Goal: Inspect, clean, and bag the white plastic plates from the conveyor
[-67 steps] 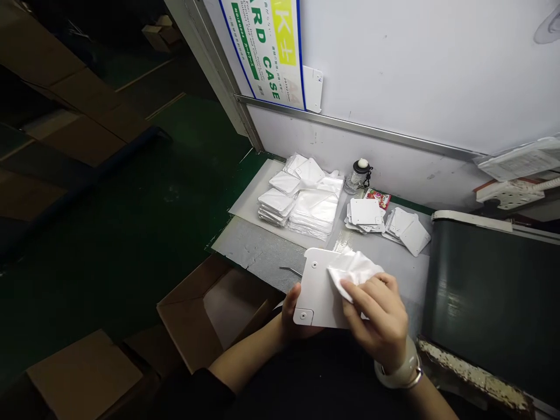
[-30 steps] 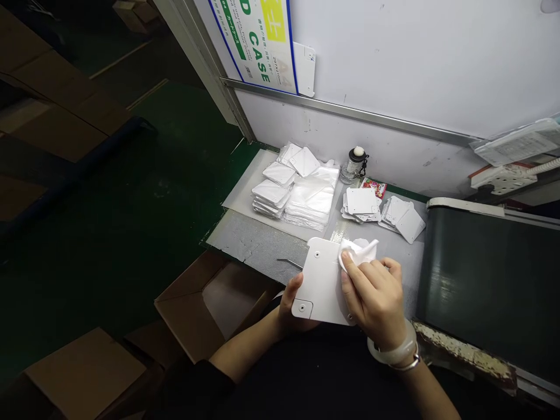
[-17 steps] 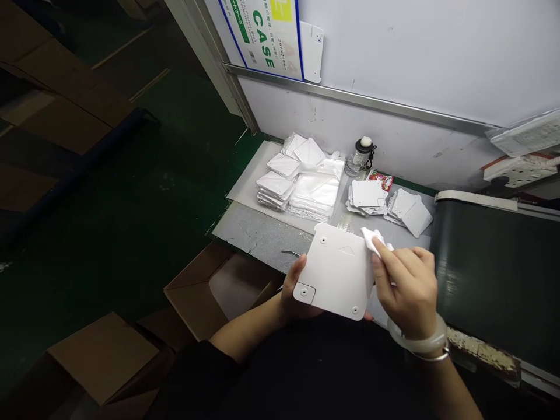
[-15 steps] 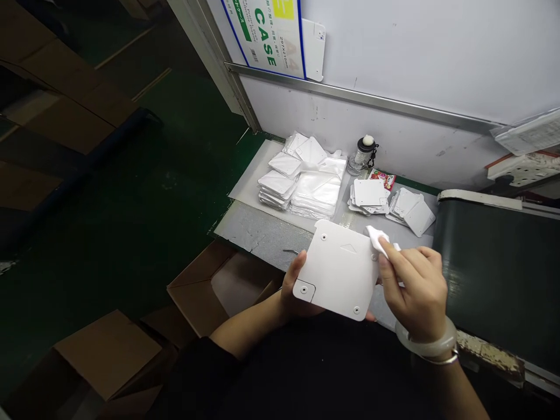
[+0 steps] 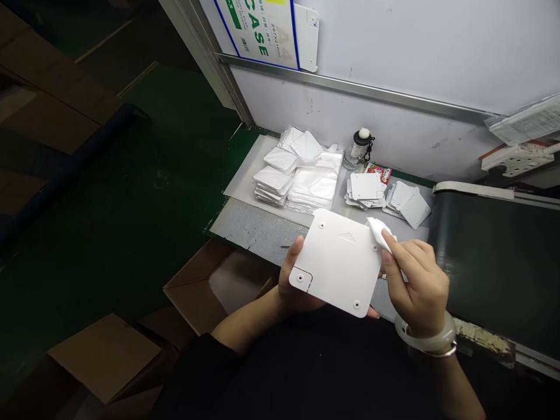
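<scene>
My left hand [image 5: 292, 280] grips a square white plastic plate [image 5: 339, 262] from below, thumb on its left edge. The plate has small screw holes near its corners, a triangle mark and a small tab at the near left corner. My right hand [image 5: 415, 280] is closed on a crumpled white cloth [image 5: 378, 230], which touches the plate's far right corner. A pale bangle sits on the right wrist.
Stacks of bagged white parts [image 5: 301, 175] and loose white plates [image 5: 385, 195] lie on the grey bench [image 5: 254, 224]. A small bottle [image 5: 359, 146] stands by the wall. A dark conveyor belt [image 5: 494, 256] runs at right. Open cardboard boxes [image 5: 210, 286] sit below left.
The right hand with the cloth has slid from the middle of the plate to its far right corner. The left hand has tilted the plate, showing its whole face.
</scene>
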Demonstrator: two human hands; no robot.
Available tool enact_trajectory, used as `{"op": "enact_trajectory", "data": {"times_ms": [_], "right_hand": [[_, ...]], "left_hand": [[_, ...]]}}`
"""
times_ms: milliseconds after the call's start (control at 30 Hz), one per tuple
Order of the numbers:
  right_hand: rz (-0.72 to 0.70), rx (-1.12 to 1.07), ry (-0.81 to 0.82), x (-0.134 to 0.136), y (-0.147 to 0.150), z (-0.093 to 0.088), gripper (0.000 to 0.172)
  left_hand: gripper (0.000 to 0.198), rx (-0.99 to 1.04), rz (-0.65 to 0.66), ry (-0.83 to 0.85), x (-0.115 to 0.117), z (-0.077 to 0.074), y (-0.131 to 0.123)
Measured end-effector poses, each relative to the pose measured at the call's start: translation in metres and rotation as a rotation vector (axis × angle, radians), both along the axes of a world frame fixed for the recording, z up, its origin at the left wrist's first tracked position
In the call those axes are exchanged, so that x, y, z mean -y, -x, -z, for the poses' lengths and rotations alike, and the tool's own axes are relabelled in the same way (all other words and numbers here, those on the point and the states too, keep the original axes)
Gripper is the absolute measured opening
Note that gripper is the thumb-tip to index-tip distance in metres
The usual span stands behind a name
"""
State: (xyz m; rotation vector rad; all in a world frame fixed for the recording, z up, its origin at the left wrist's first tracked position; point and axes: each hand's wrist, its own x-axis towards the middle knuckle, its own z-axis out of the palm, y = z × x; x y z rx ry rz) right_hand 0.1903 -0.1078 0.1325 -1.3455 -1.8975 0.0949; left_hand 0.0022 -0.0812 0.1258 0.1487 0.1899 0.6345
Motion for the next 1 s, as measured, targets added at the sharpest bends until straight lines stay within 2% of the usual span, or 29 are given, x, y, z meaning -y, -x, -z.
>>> {"op": "enact_trajectory", "data": {"times_ms": [133,567,667,800,933,1000], "right_hand": [[0.009,-0.038,0.003,0.001,0.001,0.002,0.053],[0.003,-0.078,0.050,0.006,0.003,0.004,0.054],[0.088,-0.124,0.024,0.005,0.002,0.005,0.050],[0.325,-0.230,-0.028,0.002,-0.002,0.013,0.036],[0.348,-0.260,0.025,0.000,-0.006,0.022,0.030],[0.353,-0.249,-0.032,0.002,-0.006,0.024,0.033]], "left_hand": [[0.079,0.013,0.013,-0.014,0.001,-0.001,0.000],[0.090,-0.106,0.016,0.039,0.004,0.010,0.002],[0.093,-0.124,0.035,0.044,0.005,0.013,0.002],[0.096,-0.009,0.122,-0.021,0.004,0.011,0.002],[0.092,0.022,0.133,-0.075,-0.001,0.007,0.000],[0.091,0.027,0.137,-0.073,-0.003,0.008,-0.002]]}}
